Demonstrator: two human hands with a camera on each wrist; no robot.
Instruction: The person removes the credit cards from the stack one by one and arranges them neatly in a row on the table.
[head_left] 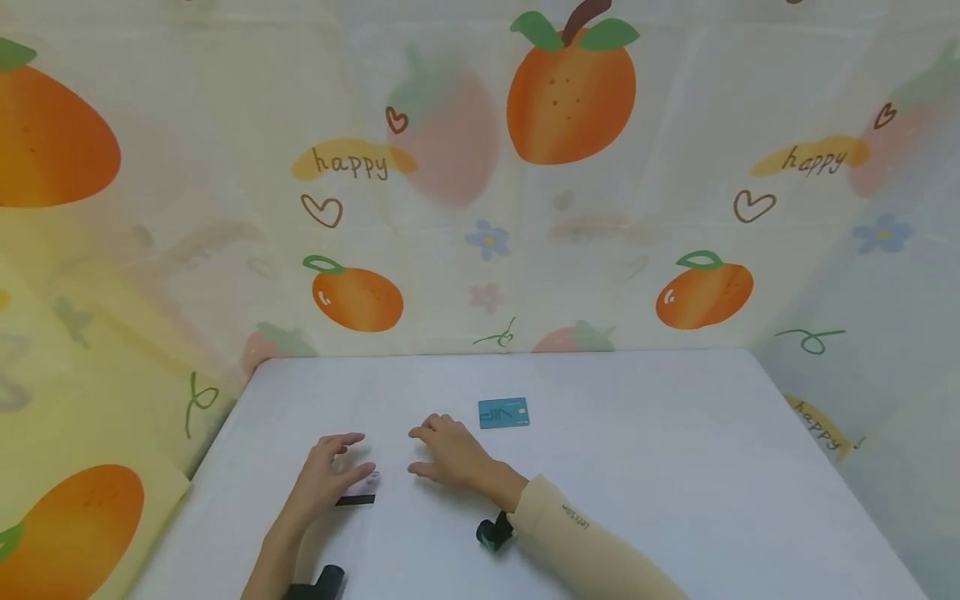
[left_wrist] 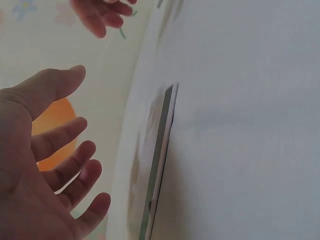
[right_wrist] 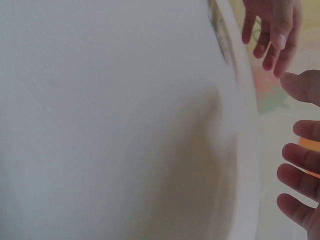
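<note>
My left hand [head_left: 326, 473] is held over the table with its fingers apart and nothing in them. Just under its thumb lies a flat, pale, card-like thing with a black stripe [head_left: 356, 500], partly hidden by the hand. In the left wrist view, its dark stripe [left_wrist: 162, 130] runs along a thin edge close to the white surface. Facing the left hand across a gap, my right hand [head_left: 453, 454] has its fingers loosely bent and grips nothing. A blue card [head_left: 504, 412] marked VIP lies flat beyond the right hand, slightly to its right.
The white table [head_left: 675, 467] has its far edge against a fruit-printed cloth [head_left: 450, 275], which also hangs at both sides. Black wrist-worn devices [head_left: 495, 531] sit below each wrist. A cream sleeve [head_left: 585, 533] covers the right forearm.
</note>
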